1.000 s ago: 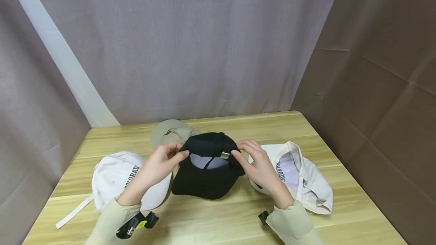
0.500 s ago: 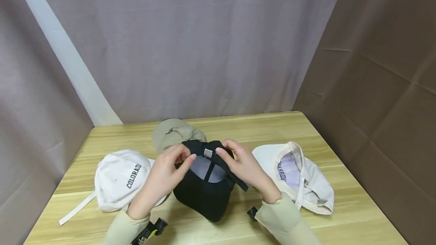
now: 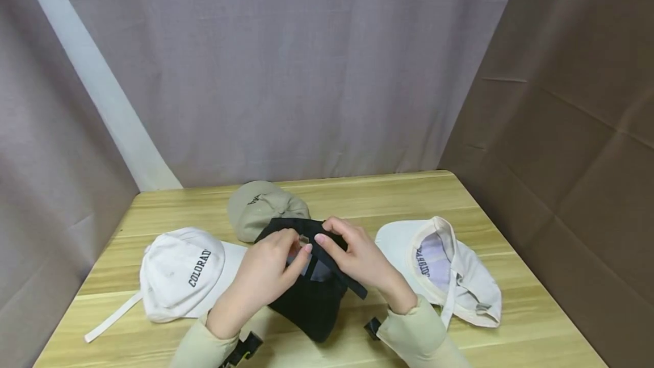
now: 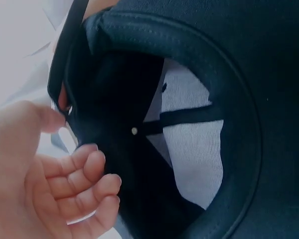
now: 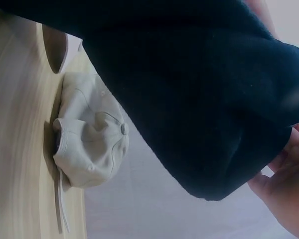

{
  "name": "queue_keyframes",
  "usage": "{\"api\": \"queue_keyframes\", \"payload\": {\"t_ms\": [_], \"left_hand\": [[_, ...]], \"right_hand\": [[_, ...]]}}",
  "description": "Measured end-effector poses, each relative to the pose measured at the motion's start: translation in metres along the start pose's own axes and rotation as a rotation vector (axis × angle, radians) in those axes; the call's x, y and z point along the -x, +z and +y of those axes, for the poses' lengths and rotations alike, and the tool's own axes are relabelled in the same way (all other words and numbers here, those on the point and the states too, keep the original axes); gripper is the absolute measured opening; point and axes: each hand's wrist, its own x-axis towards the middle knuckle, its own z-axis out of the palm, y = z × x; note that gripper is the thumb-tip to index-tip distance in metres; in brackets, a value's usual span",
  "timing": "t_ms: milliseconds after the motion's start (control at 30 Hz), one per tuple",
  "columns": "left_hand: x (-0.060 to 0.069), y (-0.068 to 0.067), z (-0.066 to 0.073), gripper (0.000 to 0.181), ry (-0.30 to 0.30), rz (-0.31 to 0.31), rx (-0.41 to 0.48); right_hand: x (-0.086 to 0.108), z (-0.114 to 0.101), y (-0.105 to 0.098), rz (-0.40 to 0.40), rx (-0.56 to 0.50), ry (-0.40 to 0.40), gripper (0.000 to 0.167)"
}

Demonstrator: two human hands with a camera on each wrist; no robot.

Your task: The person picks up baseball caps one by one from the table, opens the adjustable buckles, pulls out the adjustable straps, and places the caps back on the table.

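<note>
A black baseball cap (image 3: 314, 314) hangs between both hands in the head view, brim down and its opening facing me. My left hand (image 3: 265, 271) pinches the cap's rear edge beside the metal buckle (image 3: 304, 239); its other fingers curl loosely in the left wrist view. On the other side, my right hand (image 3: 363, 254) grips the back strap between thumb and fingers. The strap's loose tail (image 3: 356, 287) points down to the right. Inside the cap, a pale striped lining (image 4: 192, 144) shows in the left wrist view. Black cloth (image 5: 189, 99) covers much of the right wrist view.
On the wooden table (image 3: 388, 189) a white cap (image 3: 176, 277) lettered "COLORAD" lies left, its strap trailing. A beige cap (image 3: 271, 209) lies behind the black one. Another white cap (image 3: 472, 285) lies at right, opening up. Curtains (image 3: 286, 72) stand around the table.
The black cap has turned and come lower and nearer. The strap's tail now sticks out below my right hand. My left hand has moved right, closer to the buckle and the right hand.
</note>
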Motion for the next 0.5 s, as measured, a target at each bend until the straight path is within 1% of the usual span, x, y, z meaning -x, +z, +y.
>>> {"api": "queue_keyframes", "payload": {"t_ms": [100, 200, 333, 500], "left_hand": [[-0.0001, 0.0015, 0.0026, 0.017, 0.022, 0.026, -0.029], [0.001, 0.002, 0.0044, 0.011, 0.025, 0.039, -0.043], [0.0028, 0.0023, 0.0056, 0.008, 0.037, 0.04, -0.062], [0.004, 0.0016, 0.0066, 0.011, 0.067, 0.038, -0.074]], "right_hand": [[0.0003, -0.0011, 0.0001, -0.004, -0.007, 0.002, 0.009], [0.0003, -0.0013, 0.0006, -0.006, -0.007, 0.006, 0.009], [0.002, 0.0001, 0.0024, -0.014, -0.009, 0.002, 0.01], [0.0054, 0.0024, 0.0035, -0.021, -0.022, -0.021, 0.012]]}}
